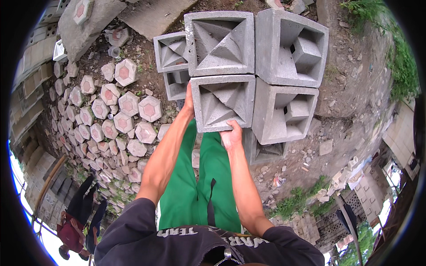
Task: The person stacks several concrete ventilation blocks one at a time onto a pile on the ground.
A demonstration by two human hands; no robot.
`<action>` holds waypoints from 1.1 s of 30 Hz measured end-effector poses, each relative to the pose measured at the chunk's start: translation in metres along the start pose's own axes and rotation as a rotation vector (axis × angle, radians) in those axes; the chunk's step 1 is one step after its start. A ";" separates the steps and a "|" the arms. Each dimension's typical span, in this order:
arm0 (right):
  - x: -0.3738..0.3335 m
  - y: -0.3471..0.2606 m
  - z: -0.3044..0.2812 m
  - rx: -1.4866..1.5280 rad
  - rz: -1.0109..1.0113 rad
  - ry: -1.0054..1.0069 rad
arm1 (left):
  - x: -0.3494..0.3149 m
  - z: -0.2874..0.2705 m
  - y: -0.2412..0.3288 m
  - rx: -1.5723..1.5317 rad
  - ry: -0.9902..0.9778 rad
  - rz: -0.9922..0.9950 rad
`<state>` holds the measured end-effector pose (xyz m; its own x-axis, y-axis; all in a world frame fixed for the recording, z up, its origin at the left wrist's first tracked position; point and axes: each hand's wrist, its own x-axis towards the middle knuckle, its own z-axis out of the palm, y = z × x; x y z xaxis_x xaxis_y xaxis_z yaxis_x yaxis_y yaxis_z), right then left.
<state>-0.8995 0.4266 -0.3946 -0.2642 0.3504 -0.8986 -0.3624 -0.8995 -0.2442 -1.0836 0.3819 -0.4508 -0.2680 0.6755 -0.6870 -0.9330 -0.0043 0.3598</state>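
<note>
A grey square concrete ventilation block (224, 82) with angled faces inside its frame stands in front of me. My left hand (189, 101) presses along its left side, the fingers partly hidden by the edge. At its near edge, my right hand (231, 134) is closed with the thumb over the rim and the other fingers out of sight below. Directly behind it, touching, is a like block (220, 22). Two more blocks, a far one (290, 20) and a nearer one (266, 115), adjoin on the right.
Lower blocks show at the left (159, 53) and beneath the right side (268, 156). Hexagonal pavers (123, 122) cover the ground to the left. Concrete slabs (88, 26) lie at the far left. Two people (73, 232) are at the lower left.
</note>
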 end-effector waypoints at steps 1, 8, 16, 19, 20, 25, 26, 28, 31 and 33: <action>0.000 0.001 0.000 0.015 0.004 0.009 | 0.002 0.000 0.000 -0.010 0.019 -0.002; 0.006 -0.006 -0.003 -0.089 0.008 0.004 | 0.003 0.019 0.011 -0.013 0.047 -0.012; -0.048 -0.021 0.001 -0.403 0.097 0.037 | -0.087 0.071 0.012 0.070 0.183 -0.083; -0.104 -0.018 0.012 -0.521 0.091 -0.031 | -0.129 0.040 -0.016 0.297 0.211 -0.028; -0.122 -0.019 0.019 -0.621 0.117 -0.128 | -0.130 0.004 -0.027 0.347 0.184 -0.041; -0.179 -0.012 -0.011 -0.651 -0.085 -0.055 | -0.208 0.075 -0.005 0.850 0.066 -0.427; -0.189 -0.007 -0.017 -0.613 -0.124 -0.051 | -0.217 0.080 -0.001 0.880 0.038 -0.478; -0.214 0.004 -0.031 -0.506 -0.182 0.070 | -0.231 0.081 -0.001 0.976 -0.030 -0.456; -0.241 0.027 -0.063 -0.367 -0.288 0.146 | -0.254 0.095 0.000 1.091 -0.108 -0.440; -0.266 0.036 -0.076 -0.311 -0.352 0.198 | -0.264 0.104 -0.004 1.173 -0.200 -0.328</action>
<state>-0.7747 0.2815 -0.1922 0.0112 0.6170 -0.7869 -0.1075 -0.7817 -0.6144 -0.9838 0.2804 -0.2048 0.0757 0.6211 -0.7801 -0.1422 0.7810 0.6081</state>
